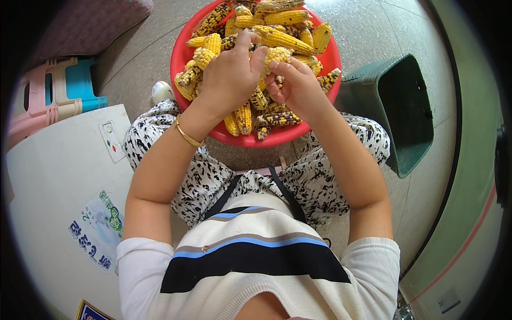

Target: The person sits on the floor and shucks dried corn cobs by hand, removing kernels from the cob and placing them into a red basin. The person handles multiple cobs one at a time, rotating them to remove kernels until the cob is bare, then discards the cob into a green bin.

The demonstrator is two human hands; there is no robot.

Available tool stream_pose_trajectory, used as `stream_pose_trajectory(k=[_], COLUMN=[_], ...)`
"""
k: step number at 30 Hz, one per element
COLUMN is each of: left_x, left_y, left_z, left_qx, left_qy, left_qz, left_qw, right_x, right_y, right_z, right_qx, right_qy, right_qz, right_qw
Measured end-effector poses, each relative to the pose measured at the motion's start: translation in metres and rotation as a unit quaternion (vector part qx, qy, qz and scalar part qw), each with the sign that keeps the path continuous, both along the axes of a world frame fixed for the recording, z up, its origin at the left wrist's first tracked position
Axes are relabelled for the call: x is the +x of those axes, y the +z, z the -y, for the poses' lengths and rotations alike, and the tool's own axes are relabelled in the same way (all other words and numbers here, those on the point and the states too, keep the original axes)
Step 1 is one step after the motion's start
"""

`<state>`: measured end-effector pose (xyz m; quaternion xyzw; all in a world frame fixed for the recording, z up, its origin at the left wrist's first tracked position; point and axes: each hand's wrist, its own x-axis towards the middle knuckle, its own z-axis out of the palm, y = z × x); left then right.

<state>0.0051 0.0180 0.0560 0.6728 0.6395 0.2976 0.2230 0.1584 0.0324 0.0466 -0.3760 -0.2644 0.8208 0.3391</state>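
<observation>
Both hands are over a red plastic basin (236, 139) full of corn cobs (286, 38). Some cobs are plain yellow, others mix yellow with dark purple kernels. My right hand (298, 82) pinches a pale yellow corn cob (277, 56) between thumb and fingers. From the other side, my left hand (234, 70) closes on the same cob, its thumb against the near end. The back of that hand hides most of its fingers and part of the cob. A few loose kernels show just under the right fingers.
To the right, a dark green plastic bin (406, 116) lies tilted with its mouth towards me. At left are a white cabinet-like surface (60, 168) with stickers, stacked plastic stools (60, 88) and a maroon cushion-like thing (88, 28). My knees flank the basin on a speckled floor (132, 72).
</observation>
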Motion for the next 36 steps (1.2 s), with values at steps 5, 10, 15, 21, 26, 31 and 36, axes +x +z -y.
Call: stream_pose_trajectory(k=[5, 10, 15, 21, 26, 31, 36], left_x=[0.003, 0.006, 0.001, 0.000, 0.002, 0.001, -0.008], left_y=[0.002, 0.002, 0.002, -0.001, 0.000, -0.008, -0.015], left_z=[0.004, 0.001, 0.001, 0.002, 0.001, -0.004, -0.008], left_qx=[-0.018, -0.049, -0.053, -0.077, -0.069, -0.071, -0.088], left_qy=[0.000, 0.011, 0.008, -0.002, -0.010, -0.010, -0.001], left_qz=[-0.035, -0.046, 0.016, 0.090, 0.075, 0.108, 0.205], left_qw=[0.999, 0.998, 0.998, 0.993, 0.995, 0.992, 0.975], right_x=[0.000, -0.004, -0.008, -0.005, -0.005, 0.001, -0.001], right_y=[-0.005, -0.010, 0.000, -0.001, -0.002, -0.010, -0.003], right_z=[0.000, 0.001, 0.003, 0.002, 0.002, 0.000, -0.001], right_qx=[-0.008, -0.020, -0.016, 0.020, -0.014, 0.022, -0.019], right_qy=[0.004, 0.013, 0.006, 0.030, -0.001, 0.034, 0.001], right_qz=[0.010, 0.045, 0.016, 0.092, 0.096, 0.096, -0.014], right_qw=[1.000, 0.999, 1.000, 0.995, 0.995, 0.995, 1.000])
